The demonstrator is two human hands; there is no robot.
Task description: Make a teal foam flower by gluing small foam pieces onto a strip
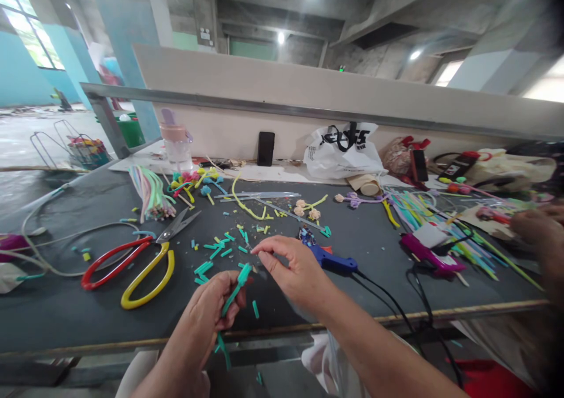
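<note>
My left hand (pixel 220 298) is closed around a green chenille stem (pixel 233 298), with a thicker green tuft at its top and a tail hanging below the fist past the table edge. To its right, my right hand (pixel 295 268) has thumb and forefinger pinched together just above the tuft. Whatever sits between those fingertips is too small to make out. Short green chenille pieces (pixel 215 251) lie scattered beyond both hands. A blue glue gun (pixel 332 261) rests beside my right hand. Scissors (pixel 152 242) with one red and one yellow handle lie open at left.
Bundled pastel stems (pixel 152 192), a bottle (pixel 176 145), a phone (pixel 266 149) and a white bag (pixel 343 151) line the back. A magenta glue gun (pixel 432 256) and loose stems lie right, near another person's hand (pixel 535 230). A cord (pixel 388 301) crosses the front edge.
</note>
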